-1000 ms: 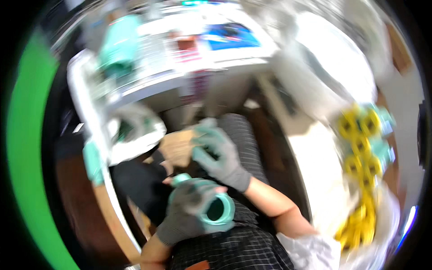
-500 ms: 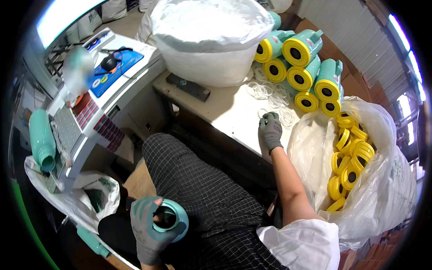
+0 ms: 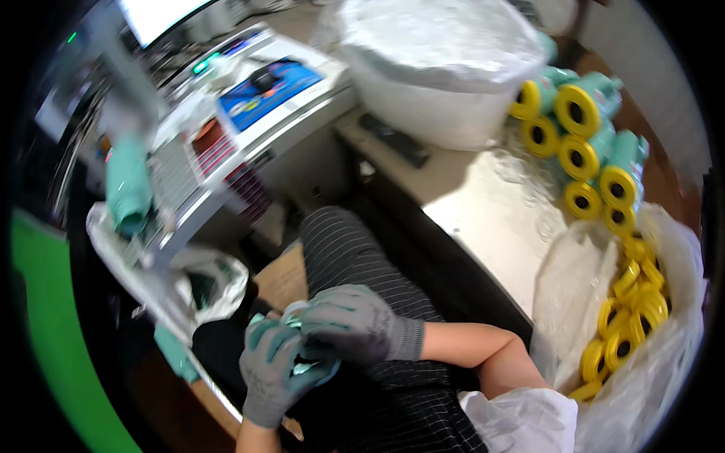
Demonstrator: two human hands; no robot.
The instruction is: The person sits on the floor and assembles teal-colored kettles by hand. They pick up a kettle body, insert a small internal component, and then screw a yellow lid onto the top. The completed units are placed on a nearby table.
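Observation:
Both gloved hands meet over my lap at a teal bottle (image 3: 328, 372), which they mostly cover. My left hand (image 3: 273, 368) wraps the bottle's side with its fingers closed. Reaching across from the right, my right hand (image 3: 353, 325) lies over the bottle's mouth with curled fingers. Whatever is under those fingers is hidden and blurred. Thin white rings (image 3: 521, 172) lie in a loose heap on the white table (image 3: 491, 226) to the right.
Teal bottles with yellow ring ends (image 3: 580, 158) are stacked at the far right. Beside them a clear bag (image 3: 574, 291) holds yellow rings (image 3: 623, 332). A large white sack (image 3: 445, 98) stands behind. Another teal bottle (image 3: 127, 185) stands at the left desk (image 3: 249, 143).
My right hand has left the white rings on the table and come to the bottle in my lap. My left hand still holds the bottle. The view has shifted left.

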